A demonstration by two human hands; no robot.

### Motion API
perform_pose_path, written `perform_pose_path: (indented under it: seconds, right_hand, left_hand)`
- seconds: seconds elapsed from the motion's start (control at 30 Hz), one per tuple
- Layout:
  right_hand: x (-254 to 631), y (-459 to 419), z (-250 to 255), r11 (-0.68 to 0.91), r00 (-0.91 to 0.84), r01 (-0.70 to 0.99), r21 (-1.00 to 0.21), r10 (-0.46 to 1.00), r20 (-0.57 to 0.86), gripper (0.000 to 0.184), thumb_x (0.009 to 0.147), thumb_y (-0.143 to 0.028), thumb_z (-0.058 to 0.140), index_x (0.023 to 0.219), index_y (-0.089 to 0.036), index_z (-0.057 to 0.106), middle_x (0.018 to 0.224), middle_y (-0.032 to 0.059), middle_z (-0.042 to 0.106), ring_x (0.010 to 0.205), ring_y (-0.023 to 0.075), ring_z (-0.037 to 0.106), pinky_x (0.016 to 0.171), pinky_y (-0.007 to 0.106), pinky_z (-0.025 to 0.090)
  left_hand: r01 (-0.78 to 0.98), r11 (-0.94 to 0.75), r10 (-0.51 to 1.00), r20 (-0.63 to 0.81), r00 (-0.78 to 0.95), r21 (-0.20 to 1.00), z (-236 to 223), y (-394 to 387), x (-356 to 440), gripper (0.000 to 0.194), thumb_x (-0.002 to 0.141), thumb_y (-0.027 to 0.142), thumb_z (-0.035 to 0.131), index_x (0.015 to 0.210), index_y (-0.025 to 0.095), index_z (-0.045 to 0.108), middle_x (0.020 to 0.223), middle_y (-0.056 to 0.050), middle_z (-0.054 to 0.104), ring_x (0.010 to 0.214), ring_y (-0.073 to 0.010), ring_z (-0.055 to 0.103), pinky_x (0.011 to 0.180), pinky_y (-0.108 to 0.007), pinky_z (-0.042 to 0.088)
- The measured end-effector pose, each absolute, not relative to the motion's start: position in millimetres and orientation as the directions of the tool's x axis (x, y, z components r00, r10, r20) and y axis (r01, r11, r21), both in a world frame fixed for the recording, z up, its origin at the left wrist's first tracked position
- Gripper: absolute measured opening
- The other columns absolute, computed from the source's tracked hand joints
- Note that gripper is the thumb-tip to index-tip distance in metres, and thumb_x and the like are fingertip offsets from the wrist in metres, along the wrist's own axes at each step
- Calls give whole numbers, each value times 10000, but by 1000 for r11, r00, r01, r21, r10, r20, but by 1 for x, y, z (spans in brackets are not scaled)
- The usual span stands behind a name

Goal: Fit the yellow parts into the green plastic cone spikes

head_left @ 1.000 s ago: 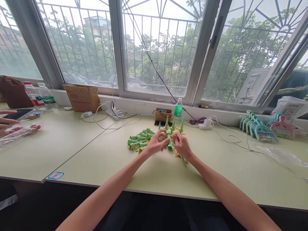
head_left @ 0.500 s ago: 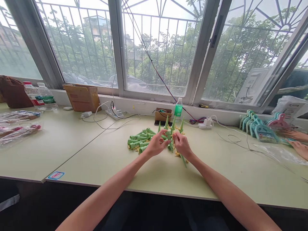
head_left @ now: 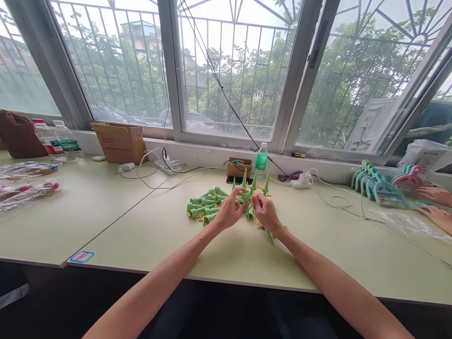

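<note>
My left hand (head_left: 230, 210) curls its thumb and fingers around a green plastic piece (head_left: 246, 196) with a wide ring-like top. Close beside it, my right hand (head_left: 267, 213) is closed in a pinch; what sits between its fingertips is too small to make out. Green tubes (head_left: 202, 206) lie in a heap to the left of my hands, with small yellow pieces (head_left: 201, 218) among them. Behind my fingers, several pointed green cones (head_left: 254, 182) stand upright. Another green spike (head_left: 270, 237) and yellow bits (head_left: 260, 226) lie under my right wrist.
A green-labelled bottle (head_left: 262, 159), a small cardboard box (head_left: 239, 167) and a phone stand behind the pile. Cables and a power strip (head_left: 167, 165) run along the window side. On the right, a co-worker's hands (head_left: 438, 214) are near teal plastic items (head_left: 381, 186).
The green piece in my left hand has tilted, so its wide top shows more. Both hands stay almost in place.
</note>
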State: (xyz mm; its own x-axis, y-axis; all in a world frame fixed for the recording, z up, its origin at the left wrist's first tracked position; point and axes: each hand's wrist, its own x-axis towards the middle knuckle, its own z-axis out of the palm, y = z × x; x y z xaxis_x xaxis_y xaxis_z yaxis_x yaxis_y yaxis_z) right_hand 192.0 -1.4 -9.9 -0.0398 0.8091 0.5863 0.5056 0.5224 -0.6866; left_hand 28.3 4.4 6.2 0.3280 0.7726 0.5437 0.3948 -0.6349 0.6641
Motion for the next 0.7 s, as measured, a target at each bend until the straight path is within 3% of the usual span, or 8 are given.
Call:
perform_pose_path:
  seconds: [0.27, 0.4, 0.53, 0.7]
  right_hand:
    - [193, -2, -9, 546, -5, 489, -680, 781, 624, 313, 968, -439, 387, 774, -208, 471, 558, -49, 418, 486, 106, 383, 498, 226, 296]
    - [193, -2, -9, 559, -7, 475, -679, 775, 632, 305, 971, -435, 385, 791, -210, 484, 553, -55, 396, 475, 102, 373, 490, 223, 293]
    - [192, -3, -8, 574, -20, 472, -669, 765, 643, 294, 969, -424, 387, 792, -211, 485, 551, -56, 388, 470, 101, 363, 485, 221, 298]
    - [190, -5, -9, 583, -36, 465, -666, 765, 643, 288, 970, -420, 380, 793, -211, 468, 557, -54, 414, 470, 99, 379, 490, 217, 309]
  left_hand:
    - [249, -593, 798, 521, 302, 765, 11, 1, 32, 421, 872, 505, 513, 1165, 225, 400, 929, -15, 573, 437, -37, 481, 438, -177, 367]
    - [152, -466, 868, 417, 269, 872, 10, 4, 32, 434, 873, 610, 433, 934, 186, 498, 743, 0, 588, 411, -70, 488, 382, -185, 333]
    - [47, -264, 900, 229, 372, 963, 12, 6, 32, 651, 866, 702, 306, 605, 149, 529, 506, -28, 534, 383, -107, 488, 372, -220, 342]
    - [-2, -127, 876, 113, 469, 992, 15, 6, 29, 772, 850, 748, 243, 518, 126, 557, 499, -76, 573, 386, -113, 494, 407, -241, 390]
